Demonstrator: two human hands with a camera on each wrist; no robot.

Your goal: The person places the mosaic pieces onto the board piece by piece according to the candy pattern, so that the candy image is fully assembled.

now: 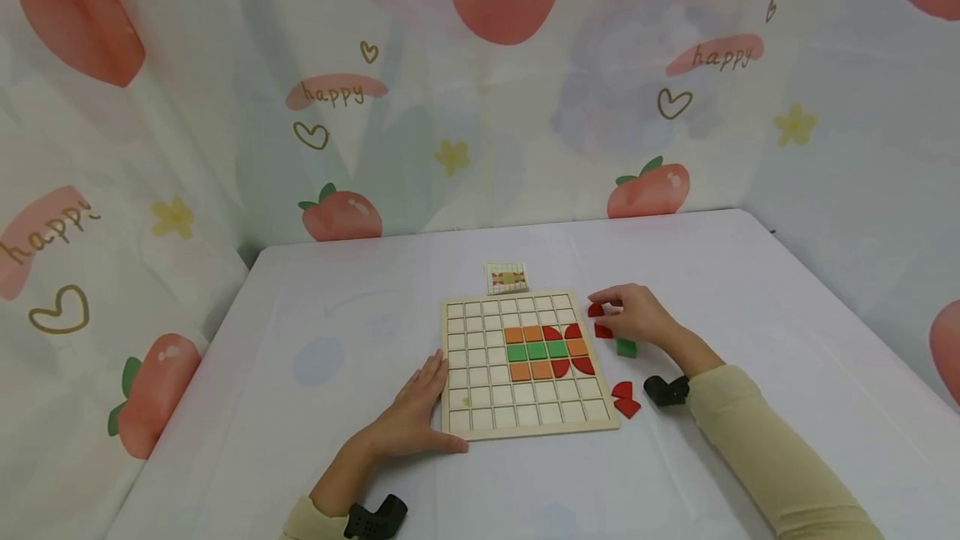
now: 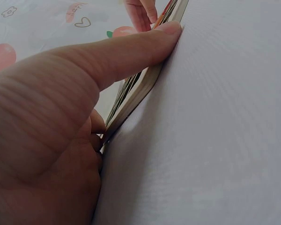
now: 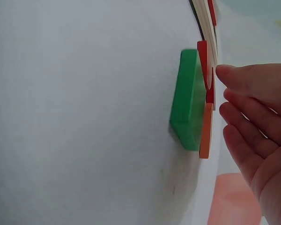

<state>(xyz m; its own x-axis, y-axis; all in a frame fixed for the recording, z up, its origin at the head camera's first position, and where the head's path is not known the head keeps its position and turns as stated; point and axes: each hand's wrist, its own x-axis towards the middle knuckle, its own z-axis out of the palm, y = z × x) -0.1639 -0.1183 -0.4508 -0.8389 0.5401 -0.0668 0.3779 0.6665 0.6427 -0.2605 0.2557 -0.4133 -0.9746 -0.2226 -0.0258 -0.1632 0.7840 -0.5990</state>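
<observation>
The right hand [image 1: 637, 312] hovers at the right side of a gridded board [image 1: 455, 407], thumb and forefinger apart, with a red quarter-round piece [image 1: 596, 312] just left of the palm, between the two tips as the head view has them; whether skin touches it cannot be told, and no grip on it shows. The piece is about as wide as it is deep, so no long axis stands out, and it lies on the tabletop [image 1: 360, 290] just beside the board's edge. A second red piece [image 1: 603, 332] lies nearer the person, by the thumb, with a green block [image 1: 626, 348] next to the palm. The right hand is much the nearer of the two: the left hand [image 1: 408, 411] is across the board, fingers laid straight along the left edge, thumb against the near edge, nothing pinched. Two more red pieces [image 1: 622, 390] lie together off the near right corner. On the board, tiles [image 1: 537, 350] fill part of three rows reaching its right side: orange then red above, three green and one orange in the middle, orange then red below; a small patterned card [image 1: 507, 277] rests just beyond the far edge
</observation>
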